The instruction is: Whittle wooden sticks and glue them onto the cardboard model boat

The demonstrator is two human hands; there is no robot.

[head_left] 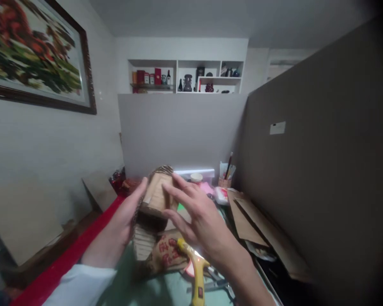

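Cardboard piece (pixel 158 193), curved on top, sits raised between my hands above the green tabletop (pixel 175 291). My left hand (pixel 127 216) grips its left side; my right hand (pixel 198 210) spreads its fingers wide, tips against its face. Below the piece lies red-printed brown packaging (pixel 167 253), and below right of it a yellow tool (pixel 198 272). Beyond it, to the right, stand a white-topped container (pixel 196 177) and a pen holder (pixel 225 182).
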